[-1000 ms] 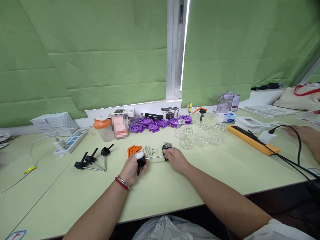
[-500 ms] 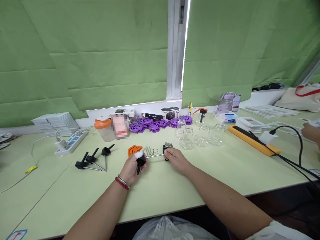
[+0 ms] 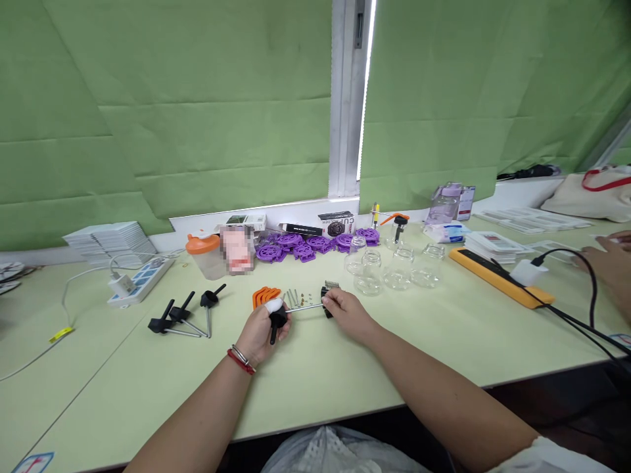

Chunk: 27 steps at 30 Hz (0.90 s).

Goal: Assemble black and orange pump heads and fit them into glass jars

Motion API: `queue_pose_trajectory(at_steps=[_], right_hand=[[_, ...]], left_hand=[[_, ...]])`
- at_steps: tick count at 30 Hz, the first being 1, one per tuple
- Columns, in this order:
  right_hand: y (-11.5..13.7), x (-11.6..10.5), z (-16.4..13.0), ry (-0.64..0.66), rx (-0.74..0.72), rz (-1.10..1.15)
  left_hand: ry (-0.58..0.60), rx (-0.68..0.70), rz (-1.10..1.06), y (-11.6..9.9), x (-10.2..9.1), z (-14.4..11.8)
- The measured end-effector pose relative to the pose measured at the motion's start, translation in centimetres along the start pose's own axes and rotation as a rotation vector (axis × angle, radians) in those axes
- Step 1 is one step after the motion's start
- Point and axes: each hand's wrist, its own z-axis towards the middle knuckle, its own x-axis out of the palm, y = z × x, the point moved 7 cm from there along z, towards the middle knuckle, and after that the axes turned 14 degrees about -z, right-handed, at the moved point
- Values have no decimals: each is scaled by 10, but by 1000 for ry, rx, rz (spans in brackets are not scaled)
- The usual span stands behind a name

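My left hand [image 3: 257,334], its thumb wrapped in white, is closed around a black plastic cap [image 3: 277,320] with a peg pointing down. A thin metal rod [image 3: 304,307] runs from the cap to the right. The fingers of my right hand [image 3: 351,316] pinch the rod's far end. Just behind those fingers lies a black block with a row of metal coils or pins [image 3: 331,286], partly hidden by the hand. Orange bent pieces [image 3: 266,295] and several small pins and screws [image 3: 294,298] lie behind the rod. Several black caps with rods [image 3: 181,314] rest to the left.
Clear glass jars [image 3: 397,270] stand at the centre right, purple plastic discs [image 3: 305,246] behind. An orange-lidded cup [image 3: 204,253] and a white power strip [image 3: 142,282] are on the left. A yellow power strip [image 3: 497,276] with cables lies right, near another person's hands [image 3: 608,263].
My two hands, the cap and the rod look almost the same as before. At the right edge, the other person's hands have shifted and show more.
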Motion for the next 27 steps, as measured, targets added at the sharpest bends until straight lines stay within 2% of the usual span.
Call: queue_pose_trajectory(at_steps=[8,18,27], right_hand=[[3,1,2,-20,-63,-38],[0,-2,1,-9,-31,158],[-2,1,2,-25,-47,98]], left_hand=[[-14,-15,1,0,-1,-1],[-9,5,-3,0,-2,0],[-26,-1,-9,0,-3,0]])
